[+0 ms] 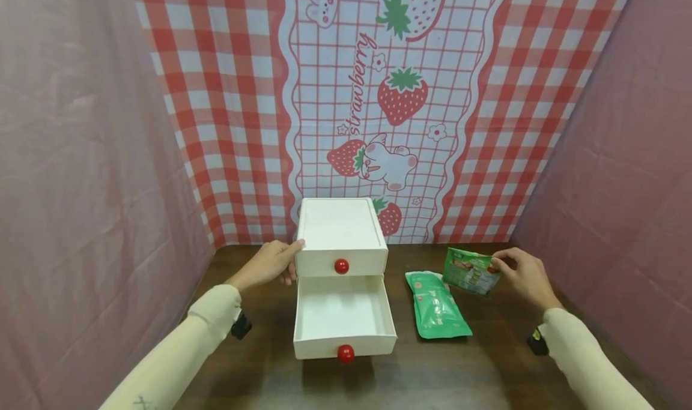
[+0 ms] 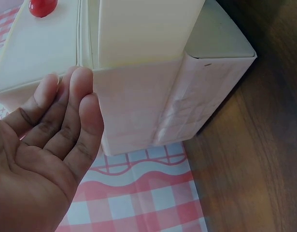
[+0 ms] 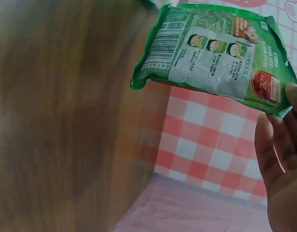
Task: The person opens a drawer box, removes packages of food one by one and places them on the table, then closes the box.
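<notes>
A white two-drawer box [image 1: 342,224] stands on the table with its lower drawer [image 1: 343,314] pulled out, nothing visible inside it. My left hand [image 1: 267,264] rests against the box's left side near the top front corner; in the left wrist view that hand [image 2: 51,140] has its fingers nearly straight against the box edge. My right hand [image 1: 527,272] pinches a green printed packet [image 1: 471,271] by its right edge, held up off the table. In the right wrist view the packet [image 3: 216,53] hangs from the thumb and fingers of that hand [image 3: 286,159].
A larger green pouch [image 1: 439,305] lies on the brown table [image 1: 432,380] between the box and my right hand. A red-and-white checked cloth [image 1: 238,128] with strawberries hangs behind the box. Pink cloths [image 1: 81,158] hang at both sides.
</notes>
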`<state>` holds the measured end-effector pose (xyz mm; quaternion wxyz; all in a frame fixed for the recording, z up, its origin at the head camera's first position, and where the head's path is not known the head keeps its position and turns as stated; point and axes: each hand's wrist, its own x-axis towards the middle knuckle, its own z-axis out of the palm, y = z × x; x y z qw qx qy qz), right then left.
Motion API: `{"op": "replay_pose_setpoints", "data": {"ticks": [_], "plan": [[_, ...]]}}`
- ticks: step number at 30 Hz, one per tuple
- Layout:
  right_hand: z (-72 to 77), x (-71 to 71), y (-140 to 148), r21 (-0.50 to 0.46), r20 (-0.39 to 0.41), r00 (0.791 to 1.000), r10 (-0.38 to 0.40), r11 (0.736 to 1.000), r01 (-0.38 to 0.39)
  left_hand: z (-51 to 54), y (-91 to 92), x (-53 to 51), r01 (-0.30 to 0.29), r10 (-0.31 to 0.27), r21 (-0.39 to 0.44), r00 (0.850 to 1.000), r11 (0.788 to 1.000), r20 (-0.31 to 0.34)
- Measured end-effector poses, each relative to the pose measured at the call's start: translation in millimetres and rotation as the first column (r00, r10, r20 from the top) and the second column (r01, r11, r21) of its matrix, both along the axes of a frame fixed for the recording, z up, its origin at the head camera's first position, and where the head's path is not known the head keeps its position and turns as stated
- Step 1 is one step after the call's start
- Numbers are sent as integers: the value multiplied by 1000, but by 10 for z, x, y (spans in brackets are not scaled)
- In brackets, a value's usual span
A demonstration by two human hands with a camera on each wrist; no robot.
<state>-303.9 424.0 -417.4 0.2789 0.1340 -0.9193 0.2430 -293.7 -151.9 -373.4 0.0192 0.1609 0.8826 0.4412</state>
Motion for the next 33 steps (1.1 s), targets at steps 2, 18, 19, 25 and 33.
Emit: {"op": "replay_pose_setpoints", "data": {"ticks": [2,18,19,25,33], "plan": [[-25,-18,23,10,-9,1000,1,1000,-1,-2,-4,-2,0,0,3,1000,1000,-1],[-192,63,388,60,145,989,8,998,-16,6,2,11,-4,4,-1,1000,1000,3],[-211,72,405,67,142,990,17,997,-27,4,0,10,-3,3,-1,1000,1000,4],[-371,117,487,135,99,993,67,988,-80,2,-1,2,0,0,-5,1000,1000,-5],[-568,130,522,205,95,991,89,973,-107,-15,2,-7,-2,2,-7,1000,1000,-5]]}}
